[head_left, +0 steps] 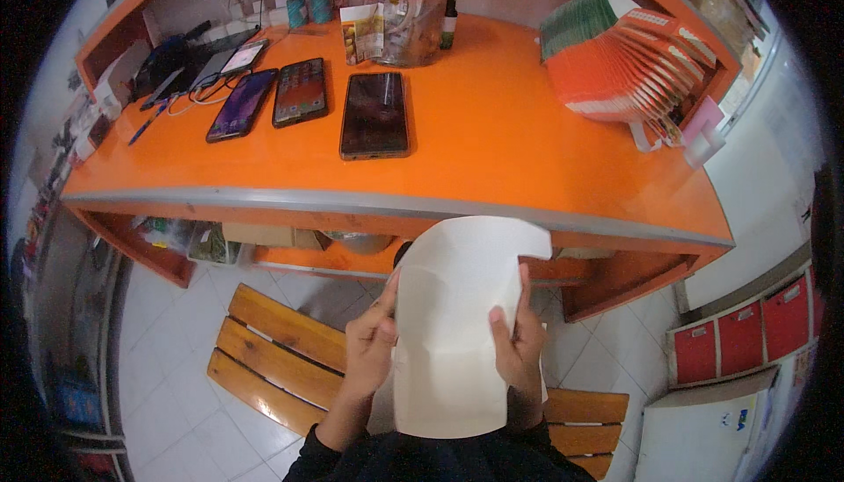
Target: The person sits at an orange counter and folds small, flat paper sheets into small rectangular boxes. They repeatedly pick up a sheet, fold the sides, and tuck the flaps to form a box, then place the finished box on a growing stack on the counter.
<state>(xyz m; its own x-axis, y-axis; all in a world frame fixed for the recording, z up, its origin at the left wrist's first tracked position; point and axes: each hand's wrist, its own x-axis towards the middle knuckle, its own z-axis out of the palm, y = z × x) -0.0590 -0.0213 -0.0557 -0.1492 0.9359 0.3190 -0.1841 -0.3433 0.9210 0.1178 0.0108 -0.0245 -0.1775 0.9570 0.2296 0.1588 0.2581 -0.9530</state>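
Note:
A cream-white piece of stiff paper or card (453, 332) is held up in front of me, just short of the table's front edge. Its surface bows, the top bends over, and a step is cut at the upper right corner. My left hand (371, 346) grips the left side, with the thumb near the edge and the fingers partly behind. On the opposite side my right hand (517, 341) pinches the edge, its thumb on the front face. Whatever lies behind the card is mostly hidden; a small dark patch shows at its upper left.
On the orange table (475, 130) lie a dark phone (375, 117), two more phones and cables. Behind them stands a clear jar with a red lid (404, 20). Fanned green and orange printed paper items (629, 69) lie right. Below is a slatted wooden bench (277, 354).

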